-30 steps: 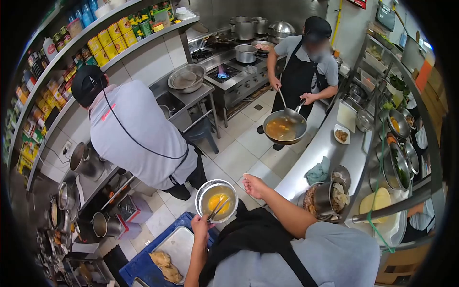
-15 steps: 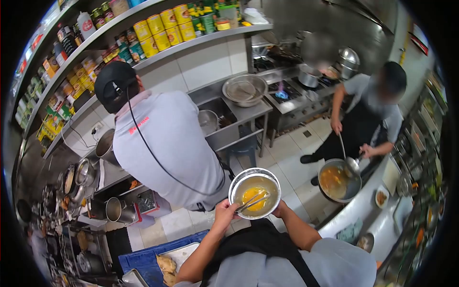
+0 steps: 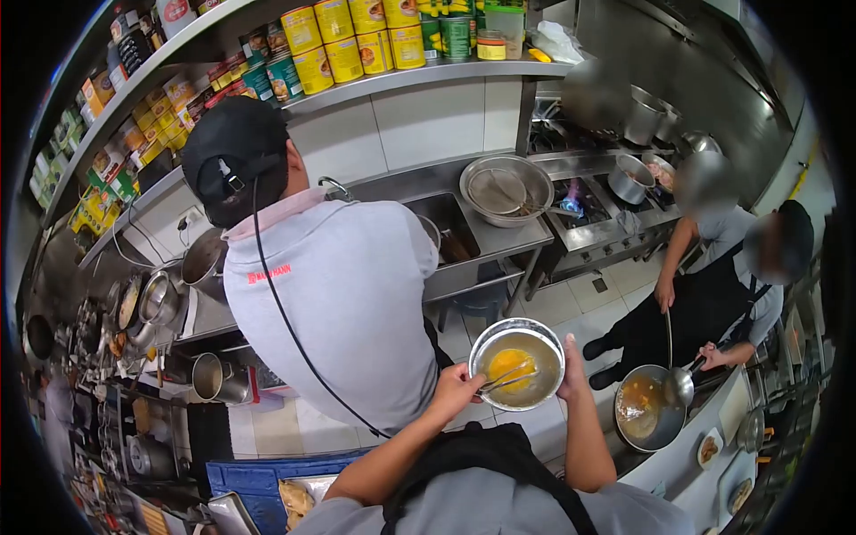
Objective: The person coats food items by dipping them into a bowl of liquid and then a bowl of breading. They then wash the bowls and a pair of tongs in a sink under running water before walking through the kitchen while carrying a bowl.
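Metal bowl [image 3: 489, 342] held in the air at chest height over the tiled floor [image 3: 571, 308], not on any worktop. Right hand [image 3: 572, 367]: fingers curled round the bowl's right rim, carrying it. Left hand [image 3: 454, 393]: fingers closed on a pair of chopsticks [image 3: 499, 382]. Their long axis runs from lower left up and right, tips in the yellow egg [image 3: 510, 364]. Bowl lies between the hands, both touching. Co-worker in grey shirt [image 3: 348, 294] just beyond, back turned. Second person with pan [image 3: 646, 412] well to the right.
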The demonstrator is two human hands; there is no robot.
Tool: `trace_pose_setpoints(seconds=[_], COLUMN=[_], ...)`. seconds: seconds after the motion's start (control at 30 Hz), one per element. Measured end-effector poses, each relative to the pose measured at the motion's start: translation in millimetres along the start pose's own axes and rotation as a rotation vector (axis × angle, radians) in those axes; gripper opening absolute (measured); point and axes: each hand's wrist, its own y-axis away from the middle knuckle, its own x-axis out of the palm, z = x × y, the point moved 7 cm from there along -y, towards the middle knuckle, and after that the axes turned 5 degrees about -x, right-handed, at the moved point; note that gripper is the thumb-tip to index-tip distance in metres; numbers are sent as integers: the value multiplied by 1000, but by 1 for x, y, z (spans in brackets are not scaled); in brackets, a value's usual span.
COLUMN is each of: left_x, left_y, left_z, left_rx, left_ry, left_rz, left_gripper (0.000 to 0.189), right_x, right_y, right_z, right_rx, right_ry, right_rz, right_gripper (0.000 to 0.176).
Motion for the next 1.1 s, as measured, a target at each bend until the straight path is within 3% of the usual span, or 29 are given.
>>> trace_pose_setpoints(seconds=[0.07,0.13,0.2,0.27,0.33,0.4,0.43,0.5,0.6,0.7,1.1], left_x=[3,9,8,7,3,2,1,-2,2,0,-9], left_y=[-13,-16,-19,-18,-13,-9,-6,-3,15,19,55], left_z=[3,-10,-11,-18,-25,-26,-27,-28,-41,-23,9], left_rx=[9,17,-8,-8,13,-13,-18,3,15,0,-60], left_ry=[11,20,-49,-39,-69,-98,-89,-88,-132,-87,-2], left_rz=[84,105,129,163,161,197,194,202,233,269,247], left_gripper=[24,26,27,27,26,24,22,19,17,19,22], right_x=[-13,-33,-18,-1,-37,-44,-13,14,7,5,9], right_y=[-4,-7,6,22,9,12,35,49,57,72,97], right_z=[8,22,34,36,23,30,38,44,37,34,8], right_rx=[-33,-191,-239,-164,-143,-308,-234,-302,-363,-356,-337], right_ry=[85,363,380,341,279,335,497,585,694,747,797], right_rz=[47,-105,-133,-176,-104,-52,-144,-142,-169,-254,-175], right_gripper=[60,56,49,44,39,35,30,28,24,23,29])
